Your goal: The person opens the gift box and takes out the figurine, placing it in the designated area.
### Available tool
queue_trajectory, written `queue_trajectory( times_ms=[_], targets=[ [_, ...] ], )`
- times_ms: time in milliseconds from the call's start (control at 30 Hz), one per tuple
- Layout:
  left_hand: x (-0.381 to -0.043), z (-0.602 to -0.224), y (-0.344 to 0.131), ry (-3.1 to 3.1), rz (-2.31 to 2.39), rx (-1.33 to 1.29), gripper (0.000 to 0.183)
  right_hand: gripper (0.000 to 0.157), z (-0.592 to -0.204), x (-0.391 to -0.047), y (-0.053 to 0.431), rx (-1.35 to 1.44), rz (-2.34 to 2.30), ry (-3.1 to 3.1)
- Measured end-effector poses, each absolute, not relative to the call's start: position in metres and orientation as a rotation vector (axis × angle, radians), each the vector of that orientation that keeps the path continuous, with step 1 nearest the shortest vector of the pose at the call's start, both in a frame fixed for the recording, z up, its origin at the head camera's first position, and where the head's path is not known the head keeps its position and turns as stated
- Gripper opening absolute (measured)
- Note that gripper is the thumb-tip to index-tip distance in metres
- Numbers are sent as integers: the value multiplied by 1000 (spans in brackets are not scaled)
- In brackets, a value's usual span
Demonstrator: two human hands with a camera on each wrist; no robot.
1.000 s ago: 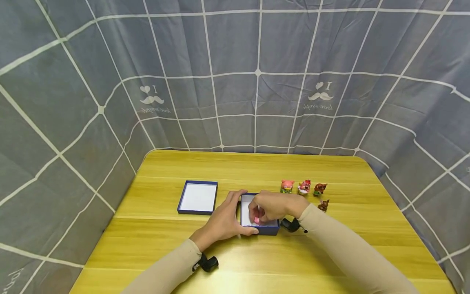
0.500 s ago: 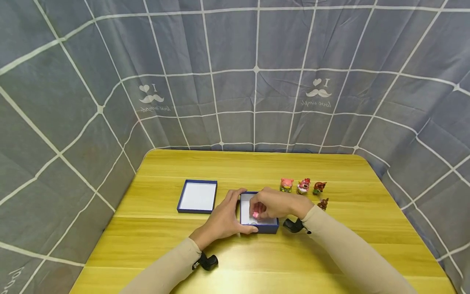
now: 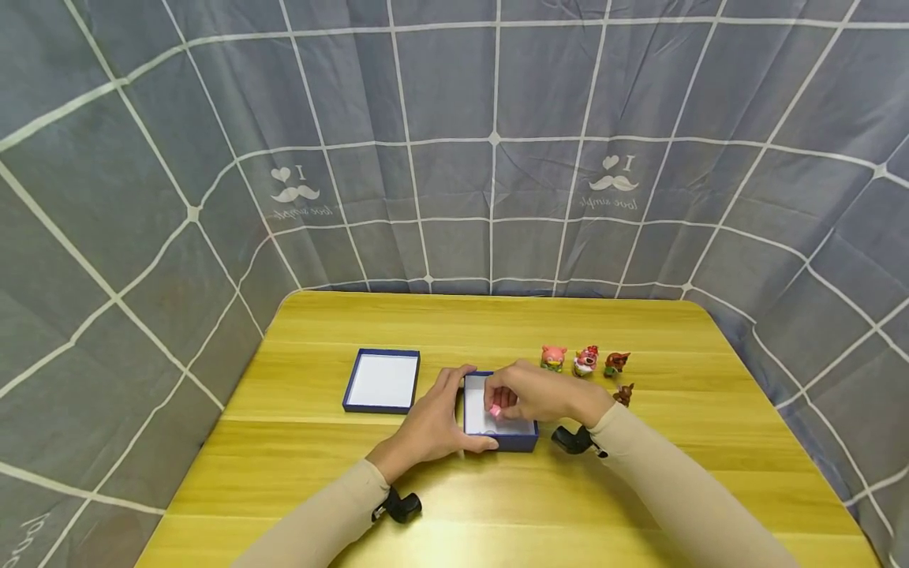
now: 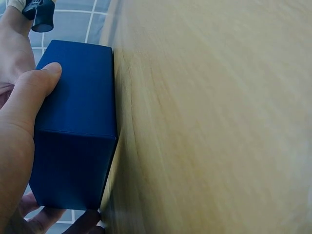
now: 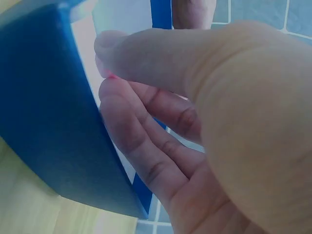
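Observation:
A blue box with a white inside (image 3: 517, 443) stands at the middle of the table. My left hand (image 3: 436, 422) grips its left side, thumb along the front wall and fingers at the back; the left wrist view shows the thumb on the blue wall (image 4: 80, 92). Over the box's open top, my right hand (image 3: 536, 390) pinches a small pink piece (image 3: 495, 411) between thumb and fingertips. Most of that piece is hidden by the fingers, with only a pink speck showing in the right wrist view. Something small and round, partly seen, lies on the box floor.
Left of the box lies a shallow blue lid (image 3: 383, 380), white side up. Beyond my right hand stand a pink figurine (image 3: 553, 357), one with a red top (image 3: 585, 360) and a brown one (image 3: 615, 364). Another brown figurine (image 3: 624, 394) is nearer my right forearm.
My right hand has drawn slightly back and right with the pink piece, away from the box's front wall. My left hand keeps its grip on the box, unmoved.

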State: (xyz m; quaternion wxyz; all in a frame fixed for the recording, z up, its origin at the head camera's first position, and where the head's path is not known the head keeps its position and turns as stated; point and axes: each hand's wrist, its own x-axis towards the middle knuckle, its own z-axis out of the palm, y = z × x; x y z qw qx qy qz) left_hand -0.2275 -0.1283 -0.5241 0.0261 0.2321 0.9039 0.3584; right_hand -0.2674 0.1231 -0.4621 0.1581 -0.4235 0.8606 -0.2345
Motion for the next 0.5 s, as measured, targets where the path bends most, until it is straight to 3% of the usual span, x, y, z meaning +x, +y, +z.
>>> queue_trajectory(
  times_ms=[500],
  targets=[
    [-228,-526,-128,2795,1111,717,128,11,-463,-260,135,-1182,-789,2509]
  ],
)
